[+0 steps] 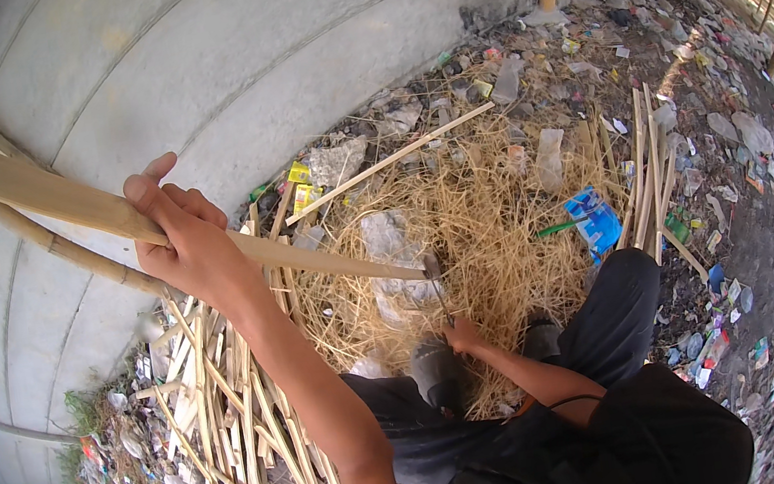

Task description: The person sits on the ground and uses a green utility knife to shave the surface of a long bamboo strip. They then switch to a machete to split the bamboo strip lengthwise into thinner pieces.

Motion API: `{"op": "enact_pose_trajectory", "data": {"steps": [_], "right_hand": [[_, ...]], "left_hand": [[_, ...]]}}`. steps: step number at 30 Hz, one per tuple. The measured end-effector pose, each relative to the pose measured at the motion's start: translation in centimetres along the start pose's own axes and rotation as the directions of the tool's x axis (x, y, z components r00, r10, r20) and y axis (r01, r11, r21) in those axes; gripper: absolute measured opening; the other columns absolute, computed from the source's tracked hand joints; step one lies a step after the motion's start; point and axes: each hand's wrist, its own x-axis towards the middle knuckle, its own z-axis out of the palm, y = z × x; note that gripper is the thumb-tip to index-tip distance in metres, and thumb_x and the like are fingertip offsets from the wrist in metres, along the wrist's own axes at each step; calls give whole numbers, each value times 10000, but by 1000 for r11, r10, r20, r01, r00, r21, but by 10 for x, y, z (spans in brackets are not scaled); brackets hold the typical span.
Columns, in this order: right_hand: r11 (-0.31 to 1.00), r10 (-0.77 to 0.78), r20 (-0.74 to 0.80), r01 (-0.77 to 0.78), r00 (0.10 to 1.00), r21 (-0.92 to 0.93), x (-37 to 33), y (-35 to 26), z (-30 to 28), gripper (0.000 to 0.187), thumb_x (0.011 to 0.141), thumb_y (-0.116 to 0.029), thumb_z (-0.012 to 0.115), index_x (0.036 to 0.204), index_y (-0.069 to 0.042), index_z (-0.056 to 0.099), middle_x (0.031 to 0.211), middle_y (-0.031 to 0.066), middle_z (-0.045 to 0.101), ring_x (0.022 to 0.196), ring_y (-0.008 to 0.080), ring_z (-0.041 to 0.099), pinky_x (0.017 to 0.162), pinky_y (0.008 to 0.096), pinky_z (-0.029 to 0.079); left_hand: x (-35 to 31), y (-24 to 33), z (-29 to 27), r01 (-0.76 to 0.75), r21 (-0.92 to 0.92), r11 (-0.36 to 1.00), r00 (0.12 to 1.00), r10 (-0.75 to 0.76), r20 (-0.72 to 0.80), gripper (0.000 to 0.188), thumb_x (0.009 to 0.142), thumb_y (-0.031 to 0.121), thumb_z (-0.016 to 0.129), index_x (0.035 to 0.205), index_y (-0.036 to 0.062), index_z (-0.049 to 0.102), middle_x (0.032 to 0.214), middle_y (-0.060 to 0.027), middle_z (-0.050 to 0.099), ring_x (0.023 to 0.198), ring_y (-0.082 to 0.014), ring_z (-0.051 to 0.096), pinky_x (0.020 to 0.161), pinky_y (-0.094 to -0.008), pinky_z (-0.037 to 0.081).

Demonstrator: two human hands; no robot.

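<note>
L hand (176,237) has its fingers (199,206) closed around a long flat bamboo slat (56,198), gripping approx mid-length; slat runs up-left past the fingers and down-right to a tip by the blade. R hand (463,335), lower, is closed on the handle of a thin knife (440,294), blade rising from the fingers to touch the slat's tip. Beneath: straw-like shavings (486,226); split bamboo strips (221,410) lie below L hand, w/ a concrete wall (275,47) behind.

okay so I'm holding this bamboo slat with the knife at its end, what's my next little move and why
Probably press the knife further along the bamboo slat. Your left hand grips the slat mid-length, your right hand holds the handle, and the blade sits only at the slat's tip.
</note>
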Motion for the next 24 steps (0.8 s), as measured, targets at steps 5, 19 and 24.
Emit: {"op": "enact_pose_trajectory", "data": {"steps": [5, 19, 24], "right_hand": [[973, -224, -181, 230, 958, 16, -23, -20, -18, 432, 1068, -353, 588, 901, 43, 626, 642, 145, 605, 519, 273, 624, 520, 419, 445], [957, -242, -150, 262, 959, 128, -69, -58, -8, 339, 1113, -243, 566, 866, -11, 570, 626, 40, 546, 527, 153, 560, 506, 360, 416], [731, -592, -228, 634, 773, 252, -104, -105, -12, 339, 1055, -257, 584, 895, 40, 611, 612, 156, 589, 535, 299, 617, 534, 448, 444]], "left_hand": [[-5, -1, -5, -20, -40, 999, 999, 21, 42, 497, 1137, 431, 529, 963, -11, 675, 578, 69, 298, 485, -24, 262, 459, -261, 169], [-15, 5, -1, -47, -28, 999, 999, 47, 8, 461, 1159, 364, 495, 907, 17, 666, 560, 63, 337, 488, -21, 284, 473, -257, 188], [-19, 6, -7, -40, 0, 999, 999, 40, 33, 475, 1152, 386, 507, 911, 11, 671, 569, 68, 335, 494, -17, 281, 473, -248, 185]]}}
